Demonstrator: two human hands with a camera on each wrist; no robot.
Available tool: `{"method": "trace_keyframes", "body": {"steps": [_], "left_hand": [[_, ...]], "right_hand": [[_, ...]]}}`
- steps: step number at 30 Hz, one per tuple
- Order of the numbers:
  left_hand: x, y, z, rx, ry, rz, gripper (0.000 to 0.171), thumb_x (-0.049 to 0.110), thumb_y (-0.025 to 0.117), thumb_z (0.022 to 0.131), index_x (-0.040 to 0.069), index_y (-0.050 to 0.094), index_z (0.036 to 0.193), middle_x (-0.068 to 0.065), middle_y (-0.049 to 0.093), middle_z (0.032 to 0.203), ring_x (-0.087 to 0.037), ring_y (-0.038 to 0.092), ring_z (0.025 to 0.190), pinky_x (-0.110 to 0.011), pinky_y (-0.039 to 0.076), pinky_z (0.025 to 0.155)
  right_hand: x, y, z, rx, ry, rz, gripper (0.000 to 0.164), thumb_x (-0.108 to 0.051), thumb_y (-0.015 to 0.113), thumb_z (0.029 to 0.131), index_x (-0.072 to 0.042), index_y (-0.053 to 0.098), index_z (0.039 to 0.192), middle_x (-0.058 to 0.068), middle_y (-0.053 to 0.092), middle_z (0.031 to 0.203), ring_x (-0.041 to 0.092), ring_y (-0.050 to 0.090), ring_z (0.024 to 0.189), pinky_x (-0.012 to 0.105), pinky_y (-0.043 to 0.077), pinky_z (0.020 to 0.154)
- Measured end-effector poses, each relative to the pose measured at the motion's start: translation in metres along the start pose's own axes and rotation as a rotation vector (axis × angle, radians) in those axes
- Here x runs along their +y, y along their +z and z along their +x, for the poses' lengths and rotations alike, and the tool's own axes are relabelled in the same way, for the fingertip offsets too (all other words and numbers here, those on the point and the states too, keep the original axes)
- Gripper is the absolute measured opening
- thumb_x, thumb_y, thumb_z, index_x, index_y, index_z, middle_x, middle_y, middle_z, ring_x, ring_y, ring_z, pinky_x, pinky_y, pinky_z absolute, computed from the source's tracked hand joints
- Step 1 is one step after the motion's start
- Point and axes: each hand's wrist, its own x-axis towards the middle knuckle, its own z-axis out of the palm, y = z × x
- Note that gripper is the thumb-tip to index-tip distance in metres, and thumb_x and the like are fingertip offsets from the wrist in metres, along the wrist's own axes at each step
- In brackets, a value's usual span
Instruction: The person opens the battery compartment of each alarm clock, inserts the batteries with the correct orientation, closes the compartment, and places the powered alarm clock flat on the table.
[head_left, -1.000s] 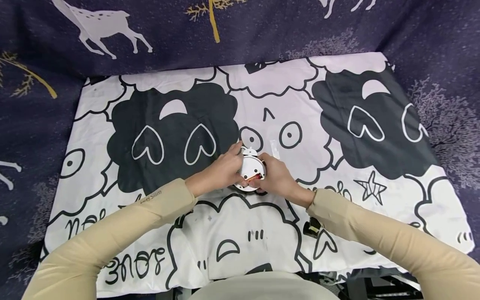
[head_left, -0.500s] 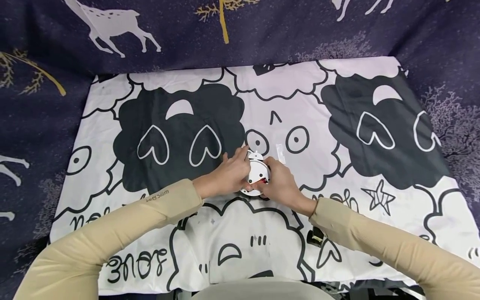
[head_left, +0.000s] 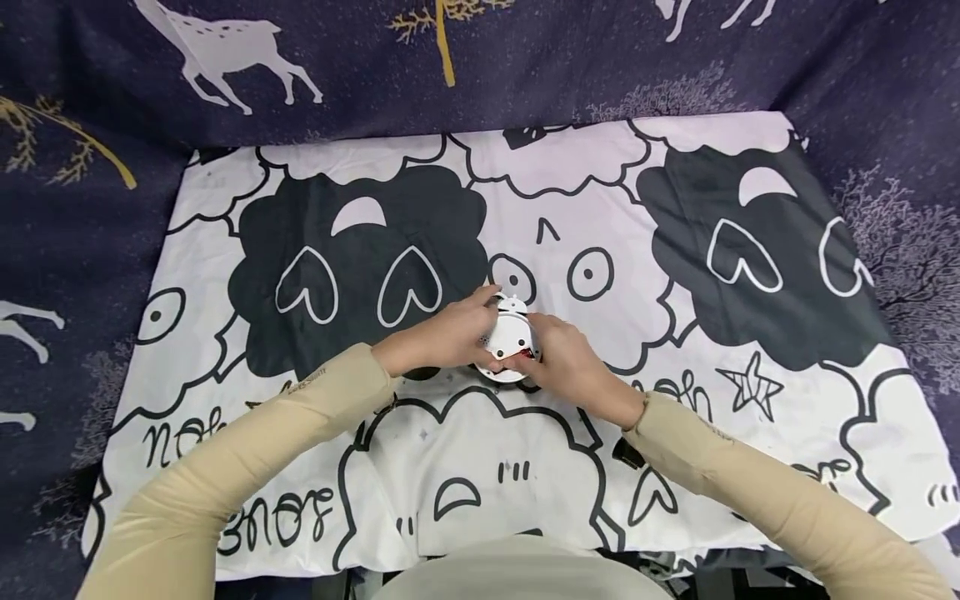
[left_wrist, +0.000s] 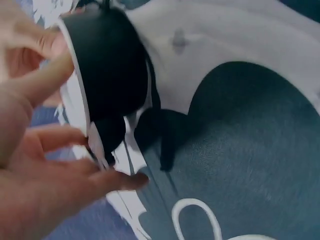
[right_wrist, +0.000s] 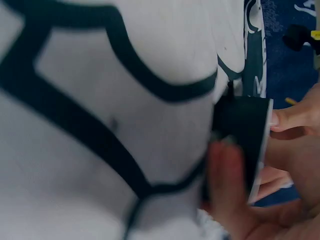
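Note:
Both hands hold a small twin-bell alarm clock (head_left: pixel 512 333) near the middle of the cloth, its white back turned up toward the head camera. The left hand (head_left: pixel 459 335) grips its left side, with the thumb over the lower back; fingers spread beside the bell and the dark casing (left_wrist: pixel 107 60) in the left wrist view. On the other side the right hand (head_left: pixel 572 357) grips the rim, its thumb pressing near a red patch (head_left: pixel 528 353) in an opening in the back. A blurred finger lies along the dark casing in the right wrist view. The thumbs partly hide that opening.
A white cloth (head_left: pixel 465 467) with black cartoon sheep covers the table. A small black object (head_left: pixel 628 454) lies partly hidden by the right sleeve. Navy curtains (head_left: pixel 540 58) with deer and trees stand behind and at the sides. A pale rounded edge (head_left: pixel 517 575) shows at the front.
The thumbs have shifted and cover more of the opening with the red and orange part. The right hand now hides the clear strip seen earlier beside the clock. The clock stays in both hands.

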Motion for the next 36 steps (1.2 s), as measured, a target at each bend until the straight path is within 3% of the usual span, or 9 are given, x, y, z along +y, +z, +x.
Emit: {"method": "trace_keyframes", "body": {"steps": [5,10,14,17,23,25,28,32,36], "left_hand": [[-0.013,-0.004,-0.005,-0.088,0.072,-0.176,0.052,0.014,0.067,0.081,-0.003,0.048,0.127,-0.019,0.003,0.153,-0.031,0.007,0.142,-0.043,0.025,0.11],[-0.01,0.001,-0.008,-0.158,0.067,-0.182,0.09,0.025,0.075,0.07,0.002,0.025,0.142,-0.021,-0.012,0.152,-0.034,-0.013,0.14,-0.059,0.011,0.109],[-0.002,0.013,-0.012,-0.041,0.007,-0.083,0.112,0.047,0.08,0.062,0.0,0.02,0.144,-0.021,-0.007,0.152,-0.034,-0.009,0.141,-0.065,0.013,0.105],[-0.001,0.017,-0.015,0.043,0.001,-0.021,0.11,0.049,0.079,0.062,-0.004,0.023,0.142,-0.02,-0.001,0.153,-0.033,-0.003,0.142,-0.067,0.015,0.103],[-0.005,0.016,-0.015,0.075,0.047,0.023,0.107,0.05,0.078,0.061,-0.003,0.029,0.14,-0.018,0.002,0.154,-0.031,0.0,0.143,-0.069,0.014,0.101],[-0.007,0.016,-0.014,0.08,0.061,-0.001,0.102,0.049,0.078,0.061,0.001,0.033,0.139,-0.016,0.003,0.154,-0.031,0.0,0.143,-0.069,0.013,0.101],[-0.01,0.014,-0.012,0.074,0.078,-0.041,0.096,0.047,0.08,0.061,0.006,0.038,0.137,-0.015,0.003,0.154,-0.03,-0.003,0.143,-0.07,0.01,0.101],[-0.016,0.012,-0.009,0.041,0.076,-0.086,0.094,0.047,0.081,0.059,0.011,0.04,0.135,-0.02,0.0,0.153,-0.035,-0.008,0.141,-0.069,0.006,0.103],[-0.023,0.01,-0.007,0.003,0.044,-0.122,0.095,0.05,0.082,0.057,0.015,0.04,0.135,-0.025,-0.003,0.151,-0.038,-0.013,0.14,-0.064,0.003,0.107]], "right_hand": [[-0.012,0.002,-0.004,0.096,-0.005,-0.264,0.08,-0.054,0.069,0.071,0.006,0.048,0.119,0.019,0.056,0.101,0.029,0.059,0.075,0.041,0.051,0.056],[-0.021,0.015,-0.004,0.051,0.105,-0.169,0.095,-0.055,0.068,0.073,0.009,0.031,0.131,0.024,0.055,0.104,0.034,0.058,0.092,0.045,0.051,0.069],[-0.023,0.017,-0.003,0.058,0.067,-0.17,0.091,-0.043,0.07,0.076,0.014,0.029,0.132,0.027,0.055,0.107,0.035,0.059,0.094,0.044,0.05,0.076],[-0.027,0.017,-0.001,0.092,0.014,-0.24,0.089,-0.036,0.071,0.076,0.02,0.029,0.131,0.031,0.056,0.106,0.037,0.06,0.091,0.043,0.051,0.075],[-0.031,0.01,0.0,0.08,-0.049,-0.311,0.081,-0.029,0.066,0.076,0.015,0.03,0.135,0.033,0.056,0.104,0.039,0.062,0.075,0.044,0.052,0.064],[-0.028,0.006,-0.002,0.087,-0.101,-0.312,0.074,-0.028,0.064,0.077,0.007,0.035,0.136,0.032,0.054,0.108,0.037,0.061,0.072,0.044,0.052,0.062],[-0.022,0.002,-0.006,0.153,-0.173,-0.331,0.064,-0.032,0.066,0.079,-0.007,0.046,0.134,0.033,0.044,0.124,0.04,0.057,0.089,0.045,0.051,0.07],[-0.015,0.003,-0.007,0.278,-0.341,-0.346,0.044,-0.033,0.07,0.077,-0.015,0.064,0.116,0.028,0.041,0.129,0.038,0.044,0.107,0.044,0.045,0.084],[-0.017,0.002,0.002,0.218,-0.572,-0.275,0.012,-0.02,0.07,0.076,-0.017,0.072,0.088,0.01,0.055,0.105,0.024,0.049,0.094,0.032,0.045,0.08]]}}
